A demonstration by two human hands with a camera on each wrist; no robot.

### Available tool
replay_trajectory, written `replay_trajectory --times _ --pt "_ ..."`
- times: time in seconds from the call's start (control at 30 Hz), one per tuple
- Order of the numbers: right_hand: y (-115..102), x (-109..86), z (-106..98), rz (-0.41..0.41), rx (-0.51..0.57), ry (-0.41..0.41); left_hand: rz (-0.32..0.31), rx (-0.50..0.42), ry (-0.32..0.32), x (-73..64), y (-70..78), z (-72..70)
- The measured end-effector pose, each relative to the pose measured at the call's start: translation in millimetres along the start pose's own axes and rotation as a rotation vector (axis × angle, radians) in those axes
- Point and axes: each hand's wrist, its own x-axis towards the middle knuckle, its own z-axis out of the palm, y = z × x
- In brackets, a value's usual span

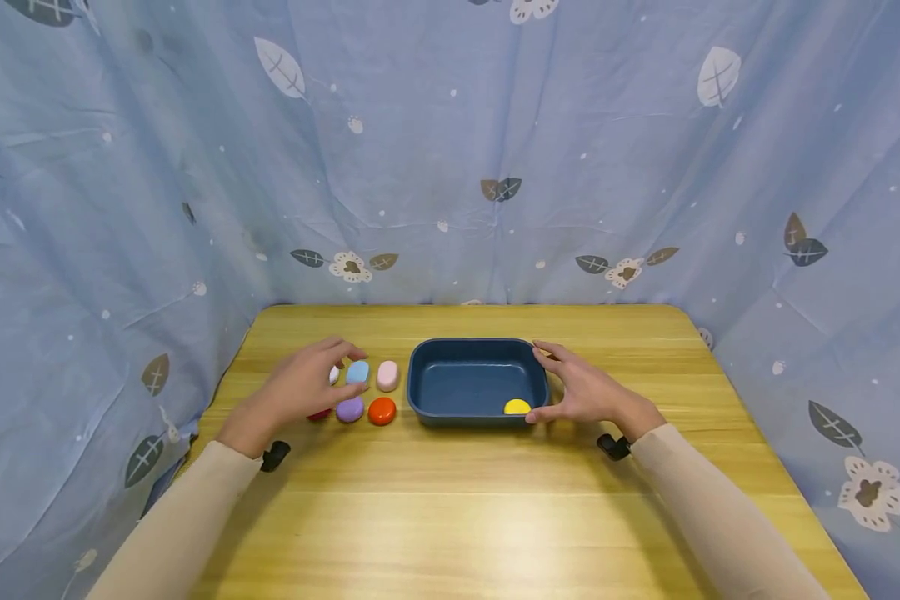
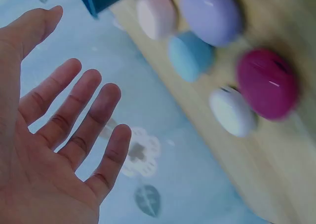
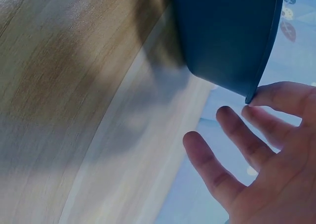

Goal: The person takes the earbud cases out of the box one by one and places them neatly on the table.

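Note:
A dark blue rectangular tray (image 1: 472,385) sits mid-table, with a yellow rounded piece (image 1: 517,407) in its front right corner. My right hand (image 1: 588,393) is spread around the tray's right end; in the right wrist view a fingertip touches its rim corner. Over the small glossy pieces left of the tray hovers my left hand (image 1: 303,385), fingers spread, holding nothing. Near it are pink (image 1: 387,376), light blue (image 1: 357,372), purple (image 1: 350,409) and orange-red (image 1: 382,411) pieces. White (image 2: 233,112) and magenta (image 2: 267,84) ones are partly hidden by that hand in the head view.
A wood-grain table (image 1: 450,500) carries everything. Blue curtains (image 1: 435,150) with leaf and flower prints hang behind it and on both sides. Each wrist wears a black device, one by the left sleeve (image 1: 195,508) and one by the right sleeve (image 1: 712,508).

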Motion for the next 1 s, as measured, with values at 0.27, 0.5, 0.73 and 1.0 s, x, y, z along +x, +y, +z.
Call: replay_trajectory --times 0.27,0.5,0.73,1.0 --pt "3.1 0.0 -3.3 -0.027 0.013 -0.001 0.124 -0.019 -0.064 41.3 49.2 3.1" --pt "2.1 0.0 -3.4 -0.026 0.006 -0.009 0.262 -0.002 -0.161 79.8 87.6 14.9" --pt "2.9 -0.2 -2.9 -0.018 0.01 -0.017 0.394 -0.026 -0.288 120.5 119.4 34.0" --pt "4.9 0.3 -5.6 -0.019 0.017 -0.021 0.507 -0.049 -0.45 156.6 143.8 57.6"
